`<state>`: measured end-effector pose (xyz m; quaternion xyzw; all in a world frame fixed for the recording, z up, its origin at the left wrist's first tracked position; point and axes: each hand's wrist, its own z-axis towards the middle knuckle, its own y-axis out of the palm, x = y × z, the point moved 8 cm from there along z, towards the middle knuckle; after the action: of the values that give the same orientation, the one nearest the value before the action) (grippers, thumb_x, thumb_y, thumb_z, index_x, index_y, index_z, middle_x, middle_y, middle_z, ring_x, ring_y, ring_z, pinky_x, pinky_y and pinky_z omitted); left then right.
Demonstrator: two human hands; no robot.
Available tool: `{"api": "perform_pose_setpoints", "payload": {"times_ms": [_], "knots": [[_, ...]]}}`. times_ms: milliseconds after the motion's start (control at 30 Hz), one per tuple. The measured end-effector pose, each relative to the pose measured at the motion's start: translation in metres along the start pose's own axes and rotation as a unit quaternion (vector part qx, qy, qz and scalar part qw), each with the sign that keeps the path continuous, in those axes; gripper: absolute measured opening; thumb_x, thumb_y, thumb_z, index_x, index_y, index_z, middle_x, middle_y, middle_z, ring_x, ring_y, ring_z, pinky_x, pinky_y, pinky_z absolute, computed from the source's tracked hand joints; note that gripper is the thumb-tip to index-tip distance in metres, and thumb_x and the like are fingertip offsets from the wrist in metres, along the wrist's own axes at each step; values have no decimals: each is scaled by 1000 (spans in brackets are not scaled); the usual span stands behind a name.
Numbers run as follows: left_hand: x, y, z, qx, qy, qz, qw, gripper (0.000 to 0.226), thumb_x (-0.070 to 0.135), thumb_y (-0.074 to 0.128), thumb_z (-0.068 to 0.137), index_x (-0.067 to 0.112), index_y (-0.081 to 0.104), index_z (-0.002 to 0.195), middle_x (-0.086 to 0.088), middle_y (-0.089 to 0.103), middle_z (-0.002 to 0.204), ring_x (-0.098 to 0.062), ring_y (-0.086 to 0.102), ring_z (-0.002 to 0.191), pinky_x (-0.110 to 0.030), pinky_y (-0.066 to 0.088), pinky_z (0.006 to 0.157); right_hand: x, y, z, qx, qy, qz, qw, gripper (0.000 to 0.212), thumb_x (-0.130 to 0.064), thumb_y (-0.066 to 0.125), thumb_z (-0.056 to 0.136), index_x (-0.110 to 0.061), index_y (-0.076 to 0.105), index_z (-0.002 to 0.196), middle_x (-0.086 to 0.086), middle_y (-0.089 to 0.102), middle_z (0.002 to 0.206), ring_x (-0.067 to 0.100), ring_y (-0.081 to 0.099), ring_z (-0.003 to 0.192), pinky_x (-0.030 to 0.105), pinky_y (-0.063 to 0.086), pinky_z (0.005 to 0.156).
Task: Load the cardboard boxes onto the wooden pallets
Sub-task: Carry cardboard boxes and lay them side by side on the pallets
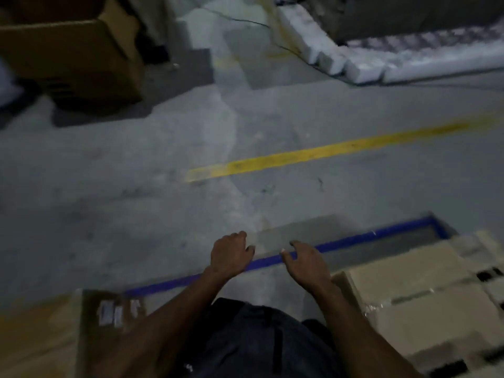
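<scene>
Reaching hands: both stretched out over the floor (136,165), holding nothing.
Left hand (230,255): fingers loosely curled, empty, just above the blue tape line (354,238).
Right hand (306,261): fingers spread and relaxed, empty, crossing the blue tape line.
Pale box (425,296): taped shut, on the near side of the blue tape line, just right of the right forearm.
Brown box (41,331): near side of the blue tape line, left of the left forearm, with white labels.
Large open box (73,58): well beyond the blue tape line, far left.
Yellow line (327,151): beyond the blue tape line.
White foam blocks (354,61): far right, past the yellow line.
</scene>
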<state>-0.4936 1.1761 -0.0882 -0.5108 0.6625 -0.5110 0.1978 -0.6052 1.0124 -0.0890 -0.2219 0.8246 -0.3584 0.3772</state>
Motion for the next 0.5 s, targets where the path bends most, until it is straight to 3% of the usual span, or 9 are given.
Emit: {"api": "perform_pose_setpoints", "payload": {"times_ms": [233,500], "knots": [[-29,25,-108,82,-217,-127,964,49,44,46,97,13,49,134,-12,59,129,-31,55,119,-36,43,97,-26,27,-15,-93,-187,-124,970,60,-52,45,99,-15,46,146,10,52,146,28,48,133,38,38,110],[-94,72,-279,154,-432,-238,856,46,43,44,98,13,50,132,-11,55,135,-29,52,122,-35,42,97,-95,104,-99,-180,-361,-206,892,55,-51,46,99,-16,49,142,9,58,137,28,52,126,36,42,101]]}}
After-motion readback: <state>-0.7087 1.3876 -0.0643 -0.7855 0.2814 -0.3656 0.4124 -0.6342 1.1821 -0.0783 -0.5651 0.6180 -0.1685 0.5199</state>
